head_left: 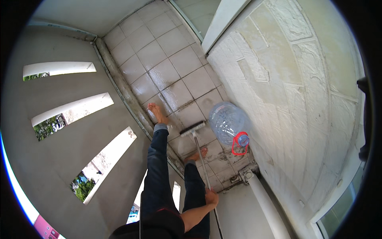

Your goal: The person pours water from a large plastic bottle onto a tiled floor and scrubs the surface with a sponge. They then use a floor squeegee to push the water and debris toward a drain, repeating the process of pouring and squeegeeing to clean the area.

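Observation:
My left hand [211, 197] is closed around the thin metal handle [202, 163] of a floor brush, its forearm reaching across in front of my right leg. The wide brush head [192, 128] has dark and pale bristles and rests on the tiles between my bare feet. The lower part of the handle continues past my hand and leaves the picture at the bottom edge. My right hand is out of view. To the right of the brush lies a large clear bluish plastic water bottle [225, 119] with a red carry handle [234, 148] at its neck.
Wet, stained floor tiles [167, 75] stretch ahead. A grey wall [67, 147] with slanted openings stands left, with a pipe [119, 79] along its base. On the right is a pale brick-patterned wall [286, 107]. A white downpipe [264, 203] meets the floor near a dirty corner.

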### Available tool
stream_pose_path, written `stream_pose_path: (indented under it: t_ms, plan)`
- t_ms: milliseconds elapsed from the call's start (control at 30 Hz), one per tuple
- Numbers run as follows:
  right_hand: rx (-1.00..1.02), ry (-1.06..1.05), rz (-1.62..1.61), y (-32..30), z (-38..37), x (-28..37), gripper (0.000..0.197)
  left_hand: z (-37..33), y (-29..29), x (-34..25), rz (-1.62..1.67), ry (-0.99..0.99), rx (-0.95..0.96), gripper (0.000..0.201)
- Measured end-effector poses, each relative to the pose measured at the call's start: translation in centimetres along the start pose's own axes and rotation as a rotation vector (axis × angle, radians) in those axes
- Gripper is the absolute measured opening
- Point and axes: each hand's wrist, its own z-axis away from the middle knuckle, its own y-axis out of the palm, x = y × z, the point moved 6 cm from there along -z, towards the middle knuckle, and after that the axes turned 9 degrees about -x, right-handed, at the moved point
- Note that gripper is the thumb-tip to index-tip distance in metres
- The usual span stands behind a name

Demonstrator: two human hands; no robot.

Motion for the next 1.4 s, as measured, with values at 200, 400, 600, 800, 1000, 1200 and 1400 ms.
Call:
stream_pose_path:
  t_ms: [200, 400, 600, 800, 1000, 1200, 1400]
  plan:
    - [-0.022, -0.135, -0.074, -0.7, 0.4, 8.7, 0.052, -3.6, -7.3, -6.3, 0.124, 0.077, 0.035, 0.038]
    - [-0.042, -0.261, -0.126, -1.7, -9.9, 35.6, 0.062, -26.6, -26.6, -31.2, 0.492, 0.281, -0.295, 0.045]
    - [-0.172, -0.746, -0.227, -7.5, -15.9, 68.4, 0.063, -49.1, -44.0, -54.3, 0.569, 0.495, -0.396, 0.045]
    - [-0.088, -0.68, -0.197, -11.4, -17.3, 77.8, 0.068, -58.4, -43.4, -62.0, 0.395, 0.395, -0.492, 0.046]
    - [-0.285, -0.643, -0.186, -9.6, -22.7, 75.6, 0.064, -57.8, -39.2, -62.2, 0.567, 0.487, -0.551, 0.064]
    - [-0.096, -0.399, -0.193, -5.9, -20.9, 62.7, 0.064, -50.4, -29.2, -55.9, 0.194, 0.674, -0.554, 0.041]
    - [0.013, -0.198, -0.115, -1.8, -13.9, 38.0, 0.059, -32.3, -16.5, -38.5, 0.2, 0.511, -0.293, 0.038]
